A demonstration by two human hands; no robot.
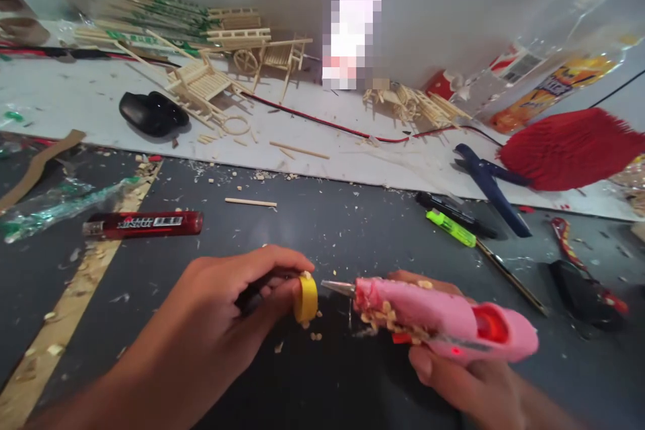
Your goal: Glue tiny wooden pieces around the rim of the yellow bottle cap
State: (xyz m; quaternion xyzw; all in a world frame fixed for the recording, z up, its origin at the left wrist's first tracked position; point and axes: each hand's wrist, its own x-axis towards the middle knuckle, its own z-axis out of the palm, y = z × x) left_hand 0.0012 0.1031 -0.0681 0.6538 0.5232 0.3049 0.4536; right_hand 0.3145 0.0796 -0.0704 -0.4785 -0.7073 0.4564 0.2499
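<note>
My left hand (pixel 226 309) is closed round a small yellow ring-shaped piece (pixel 306 297), held upright just above the dark mat. My right hand (pixel 468 376) grips a pink glue gun (pixel 443 319) whose body is crusted with wood chips. Its metal nozzle (pixel 336 287) points left, a short gap from the yellow piece. A thin strand hangs below the nozzle. What else my left fingers hold behind the yellow piece is hidden.
A red lighter (pixel 144 224) lies at left, a loose wooden stick (pixel 250 202) ahead. Green screwdriver (pixel 453 228), blue pliers (pixel 491 188) and a red brush (pixel 569 148) lie at right. Stick-built model carts (pixel 201 84) and a black mouse (pixel 151 112) rest on the white board behind.
</note>
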